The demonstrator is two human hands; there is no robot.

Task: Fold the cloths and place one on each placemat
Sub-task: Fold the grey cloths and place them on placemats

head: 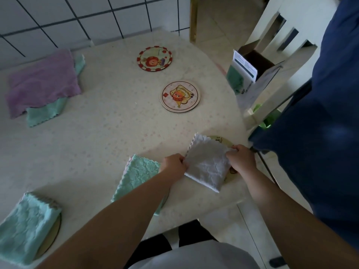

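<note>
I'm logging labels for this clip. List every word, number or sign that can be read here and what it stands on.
Nothing reads clearly.
Box: white label with printed lines, too small and blurred to read.
Near mat under the white cloth: a few dark marks at its rim, not legible.
Middle mat: a small red square mark, too blurred to read.
Far mat: cartoon picture only, no text made out.

Open cardboard box (250, 68) past table's (97, 133) right edge; white chair (279, 45); tiled wall (77, 14) behind.
</note>
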